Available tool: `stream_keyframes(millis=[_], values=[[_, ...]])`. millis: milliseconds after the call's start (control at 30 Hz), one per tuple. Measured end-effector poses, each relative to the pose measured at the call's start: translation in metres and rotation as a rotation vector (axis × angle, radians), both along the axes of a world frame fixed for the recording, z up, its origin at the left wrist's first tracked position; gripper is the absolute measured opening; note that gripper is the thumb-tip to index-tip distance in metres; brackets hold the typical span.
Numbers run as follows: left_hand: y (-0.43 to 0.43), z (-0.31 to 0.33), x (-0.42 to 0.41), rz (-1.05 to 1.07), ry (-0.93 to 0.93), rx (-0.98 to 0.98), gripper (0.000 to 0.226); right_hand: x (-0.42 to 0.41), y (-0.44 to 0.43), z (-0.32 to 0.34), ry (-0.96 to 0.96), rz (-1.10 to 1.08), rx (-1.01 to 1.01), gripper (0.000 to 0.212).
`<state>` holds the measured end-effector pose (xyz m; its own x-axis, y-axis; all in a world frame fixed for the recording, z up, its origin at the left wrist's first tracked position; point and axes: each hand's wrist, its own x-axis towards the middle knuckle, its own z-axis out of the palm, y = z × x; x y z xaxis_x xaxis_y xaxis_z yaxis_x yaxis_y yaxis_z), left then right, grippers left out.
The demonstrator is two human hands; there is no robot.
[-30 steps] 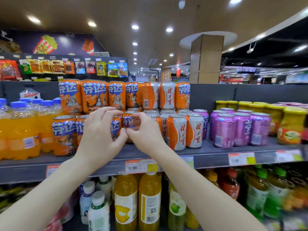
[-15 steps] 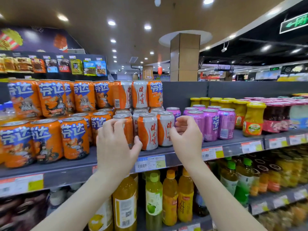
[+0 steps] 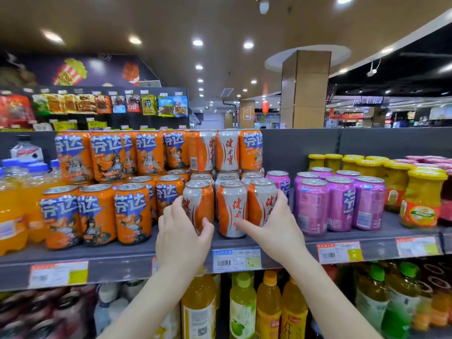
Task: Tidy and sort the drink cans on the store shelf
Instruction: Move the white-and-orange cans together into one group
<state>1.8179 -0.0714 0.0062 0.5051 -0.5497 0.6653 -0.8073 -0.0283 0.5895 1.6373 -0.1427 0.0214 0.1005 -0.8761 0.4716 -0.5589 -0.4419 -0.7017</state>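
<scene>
Three white-and-orange cans stand in a front row on the grey shelf. My left hand wraps the left can. My right hand grips the right can, its thumb stretched toward the base of the middle can. Orange cartoon-label cans fill the shelf to the left, with more stacked behind. Purple cans stand to the right.
Yellow-lidded jars sit at the far right, orange soda bottles at the far left. Juice bottles fill the shelf below. Price tags line the shelf edge. Snack packets hang behind.
Both hands moved from the orange cartoon cans rightward to the white-and-orange cans and closed on the outer two of the front row. The view swung along the shelf.
</scene>
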Motion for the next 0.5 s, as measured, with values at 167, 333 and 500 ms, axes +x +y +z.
stream_keyframes(millis=[167,333,500], values=[[-0.002,0.000,0.008,-0.030,-0.017,-0.009,0.075,0.009,0.004,0.000,0.048,-0.079,-0.025,0.133],[-0.001,0.003,0.014,-0.063,0.000,-0.020,0.078,0.003,0.002,0.005,0.023,0.019,0.011,0.114],[0.001,0.008,0.022,-0.110,0.056,-0.019,0.078,-0.013,-0.002,0.012,0.020,0.087,0.065,0.079]])
